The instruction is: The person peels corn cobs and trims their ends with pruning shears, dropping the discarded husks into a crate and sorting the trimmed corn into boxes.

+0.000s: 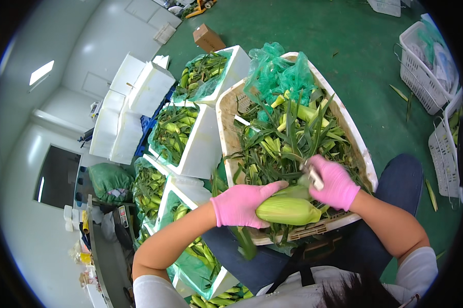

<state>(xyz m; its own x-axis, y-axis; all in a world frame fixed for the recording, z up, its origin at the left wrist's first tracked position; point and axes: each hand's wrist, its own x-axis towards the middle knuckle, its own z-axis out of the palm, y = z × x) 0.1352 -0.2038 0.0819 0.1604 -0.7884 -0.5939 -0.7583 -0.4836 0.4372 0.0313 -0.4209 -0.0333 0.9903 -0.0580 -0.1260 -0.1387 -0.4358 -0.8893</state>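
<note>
My left hand (241, 205), in a pink knit glove, grips an ear of corn in its pale green husk (287, 211) by one end. The ear lies sideways over the near rim of a large white plastic basket (354, 125). In my right hand (333, 183), gloved in pink too, is a small metal hand tool (314, 178), blurred, its exact kind unclear. That hand is just beyond the ear's right end. Green husk leaves and trimmings (272, 148) fill the basket below both hands. Crumpled green plastic film (279, 75) lies at its far end.
Left of the basket stand several white foam boxes (200, 142) of corn lined with green film. Stacked foam boxes (118, 115) and a green sack (110, 181) are farther left. A cardboard box (208, 37) sits beyond; white crates (424, 65) stand right.
</note>
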